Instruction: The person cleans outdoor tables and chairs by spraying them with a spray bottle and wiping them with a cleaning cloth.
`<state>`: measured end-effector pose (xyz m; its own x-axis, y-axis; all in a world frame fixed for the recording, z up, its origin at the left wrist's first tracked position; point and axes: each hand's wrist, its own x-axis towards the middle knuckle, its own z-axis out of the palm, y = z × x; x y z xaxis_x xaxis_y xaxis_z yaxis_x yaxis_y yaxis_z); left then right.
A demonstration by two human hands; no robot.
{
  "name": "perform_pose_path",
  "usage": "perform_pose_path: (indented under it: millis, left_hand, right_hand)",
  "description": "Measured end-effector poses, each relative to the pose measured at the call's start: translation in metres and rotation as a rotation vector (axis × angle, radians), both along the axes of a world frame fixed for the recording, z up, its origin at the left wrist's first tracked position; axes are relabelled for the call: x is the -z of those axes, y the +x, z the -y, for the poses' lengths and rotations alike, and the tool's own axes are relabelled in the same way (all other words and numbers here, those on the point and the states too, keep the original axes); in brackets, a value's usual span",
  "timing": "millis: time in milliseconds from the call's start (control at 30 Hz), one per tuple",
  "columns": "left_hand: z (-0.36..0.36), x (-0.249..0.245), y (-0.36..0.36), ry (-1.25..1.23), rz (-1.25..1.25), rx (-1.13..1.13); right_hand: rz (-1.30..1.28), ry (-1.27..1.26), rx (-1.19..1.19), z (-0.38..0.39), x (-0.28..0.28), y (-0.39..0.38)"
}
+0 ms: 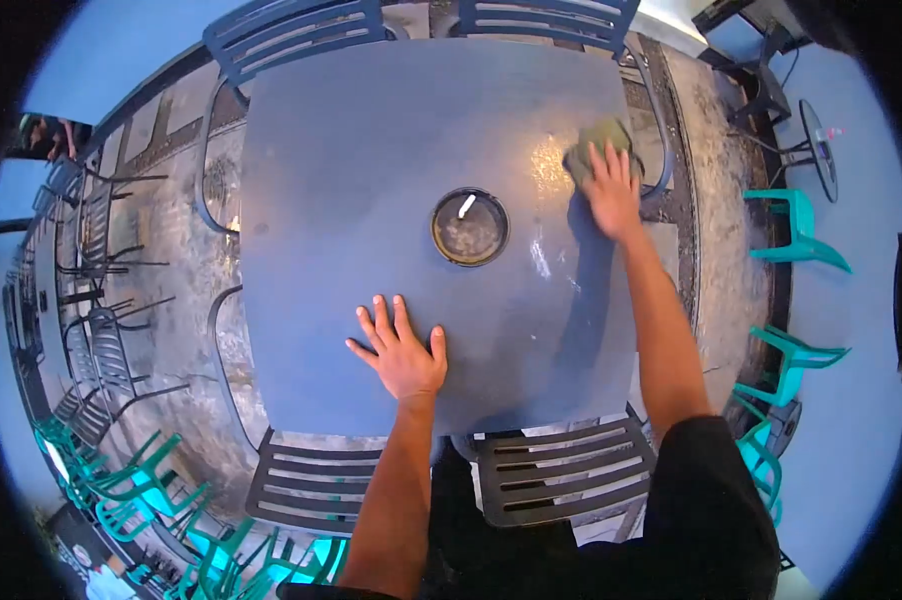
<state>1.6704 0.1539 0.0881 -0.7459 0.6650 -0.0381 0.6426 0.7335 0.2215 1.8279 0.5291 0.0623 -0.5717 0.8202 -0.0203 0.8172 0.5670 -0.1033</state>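
My right hand [613,192] lies over a bunched olive-green cloth [603,133] near the right edge of the grey table [351,150], its fingers pressing on the fabric. Flat on the tabletop, with fingers spread and nothing held, rests my left hand [403,352], left of centre and close to the near side. Between the two hands, a little farther back, is a round dark ashtray [470,240] with a white cigarette butt [467,206] in it. Wet, shiny streaks [541,258] show on the surface beside the cloth.
Slatted metal chairs stand at the near side [561,475] and far side [306,35] of the table. Teal plastic chairs [793,230] are at the right, with more at the lower left. A small round table [817,150] stands at the upper right.
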Motion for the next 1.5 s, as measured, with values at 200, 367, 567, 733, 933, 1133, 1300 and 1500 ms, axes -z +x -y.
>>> perform_pose_path:
  millis: [200,367,567,733,933,1133,1300,1500]
  left_hand:
    - [0.0,-0.006,-0.003,0.011,0.048,-0.023]
    - [0.001,-0.002,-0.002,0.031,0.038,-0.028]
    - [0.0,-0.002,0.0,-0.012,0.039,-0.029]
    - [-0.003,-0.003,0.0,-0.008,0.029,-0.021]
    - [-0.003,-0.002,-0.001,-0.008,0.03,-0.018]
    - [-0.002,-0.004,-0.001,-0.013,0.013,-0.004]
    - [-0.001,-0.003,-0.002,0.01,0.014,0.021]
    - [-0.001,0.0,-0.005,-0.026,0.058,0.011]
  right_hand:
    - [-0.057,-0.187,-0.002,0.165,-0.033,0.007]
    - [-0.067,-0.261,0.119,0.193,-0.055,-0.039]
    - [-0.08,-0.141,0.059,0.205,-0.039,-0.067]
    - [-0.085,-0.115,-0.188,0.183,-0.045,-0.027]
    - [-0.282,-0.042,-0.142,0.068,-0.009,-0.087]
    - [-0.452,-0.194,-0.556,0.031,-0.008,-0.142]
    - [-0.41,-0.226,-0.336,0.165,-0.027,-0.018]
    - [-0.053,-0.222,-0.603,0.097,-0.046,0.01]
